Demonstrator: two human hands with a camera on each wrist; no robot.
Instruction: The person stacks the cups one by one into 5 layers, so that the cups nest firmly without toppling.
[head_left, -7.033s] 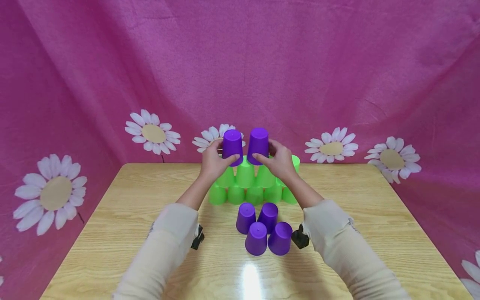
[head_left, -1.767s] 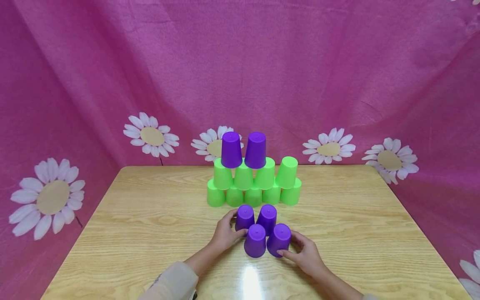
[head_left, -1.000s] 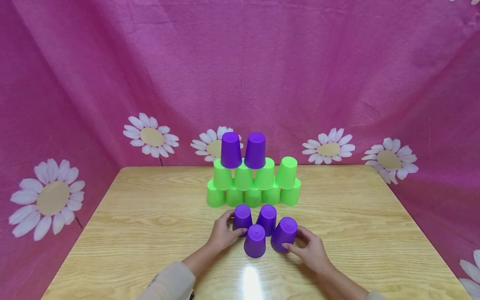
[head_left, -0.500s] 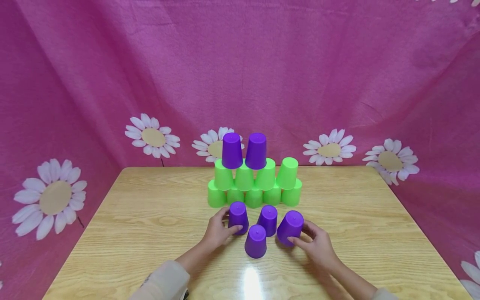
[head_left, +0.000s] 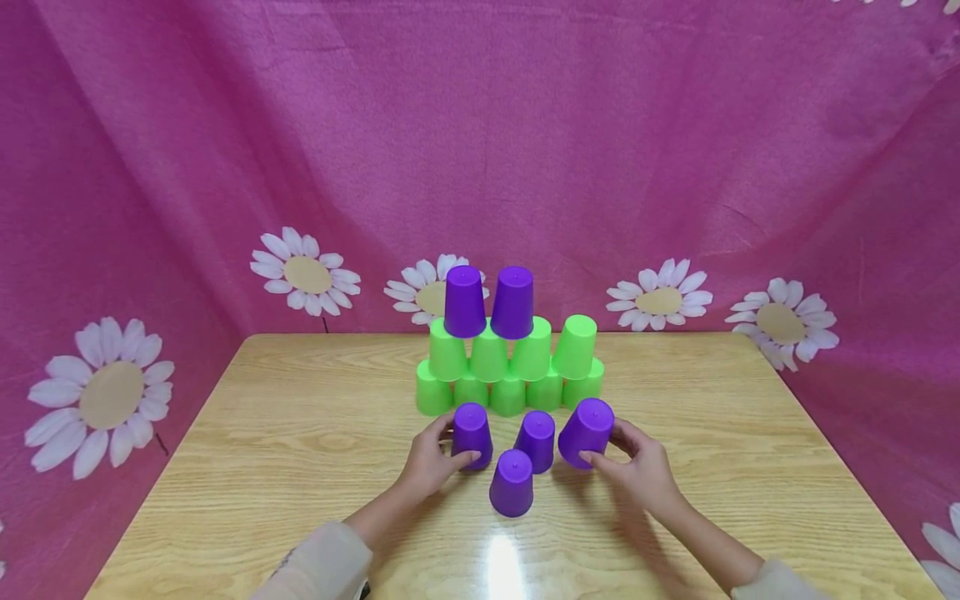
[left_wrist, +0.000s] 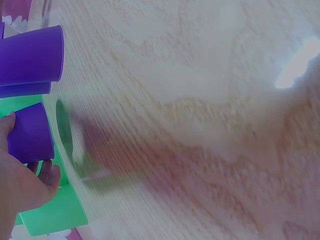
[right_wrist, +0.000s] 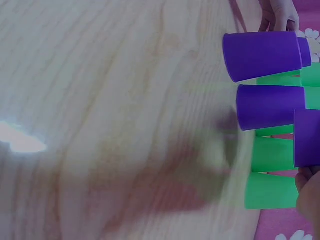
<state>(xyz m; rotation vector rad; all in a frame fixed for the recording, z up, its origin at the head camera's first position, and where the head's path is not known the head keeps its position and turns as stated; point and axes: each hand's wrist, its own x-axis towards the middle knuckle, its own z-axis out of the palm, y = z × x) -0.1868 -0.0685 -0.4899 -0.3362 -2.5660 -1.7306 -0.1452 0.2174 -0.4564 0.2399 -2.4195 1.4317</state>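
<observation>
My left hand grips an upside-down purple cup by its side, thumb in front; whether its rim touches the table I cannot tell. On the other side, my right hand holds another purple cup, slightly tilted and lifted off the table. Between them stand two more inverted purple cups, a nearer one and a farther one. Behind, inverted green cups form two rows. On the upper row sit two purple cups, the left and the right.
Everything stands on a light wooden table. A pink cloth with white daisies hangs behind and at both sides. A bright light reflection shows on the tabletop near the front.
Two purple cups have been set on the green upper row since the earliest frame. More recently, my hands have drawn two front cups apart, the left one leftward, the right one rightward and up.
</observation>
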